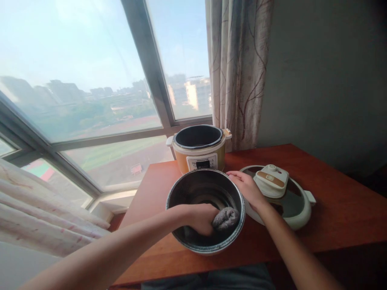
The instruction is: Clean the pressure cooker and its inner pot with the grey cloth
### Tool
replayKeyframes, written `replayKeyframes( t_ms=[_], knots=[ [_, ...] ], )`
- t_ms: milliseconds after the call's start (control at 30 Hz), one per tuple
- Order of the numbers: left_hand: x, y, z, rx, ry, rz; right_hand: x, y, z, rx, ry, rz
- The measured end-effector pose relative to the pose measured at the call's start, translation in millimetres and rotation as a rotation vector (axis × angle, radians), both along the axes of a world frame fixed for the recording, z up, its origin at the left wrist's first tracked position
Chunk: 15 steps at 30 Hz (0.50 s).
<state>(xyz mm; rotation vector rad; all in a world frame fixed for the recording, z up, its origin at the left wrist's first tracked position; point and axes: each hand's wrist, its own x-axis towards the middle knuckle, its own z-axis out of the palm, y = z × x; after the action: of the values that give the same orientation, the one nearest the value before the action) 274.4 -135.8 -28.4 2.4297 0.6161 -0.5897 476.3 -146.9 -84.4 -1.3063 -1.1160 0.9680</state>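
Head view: your left hand [203, 218] is inside the pot [198, 191], fingers curled around a gray cloth [226, 218]; right hand [247, 187] at the pot's right side, fingers together, grip unclear. Open cooker [181, 160] behind; lid [294, 201] right.

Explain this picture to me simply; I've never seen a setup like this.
There is no machine at work here, just a person's two bare hands. The one picture comes from a camera worn on the head, looking forward and down. The left hand holds a bunched grey cloth inside a dark pot; the right hand is at the pot's rim. On the wooden table, a cooker stands behind the pot, and a lid lies to the right.
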Motion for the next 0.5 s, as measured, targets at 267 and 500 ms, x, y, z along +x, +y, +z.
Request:
replayKeyframes(
  t_ms=[267, 500],
  knots=[
    [9.0, -0.3, -15.3, -0.184, -0.349, 0.618, -29.6, -103.4, -25.4, 0.074, -0.316, -0.232],
    [38.8, -4.1, -19.9, -0.249, -0.461, 0.88, -47.6, -107.3, -31.6, 0.058, -0.225, -0.306]
  ],
)
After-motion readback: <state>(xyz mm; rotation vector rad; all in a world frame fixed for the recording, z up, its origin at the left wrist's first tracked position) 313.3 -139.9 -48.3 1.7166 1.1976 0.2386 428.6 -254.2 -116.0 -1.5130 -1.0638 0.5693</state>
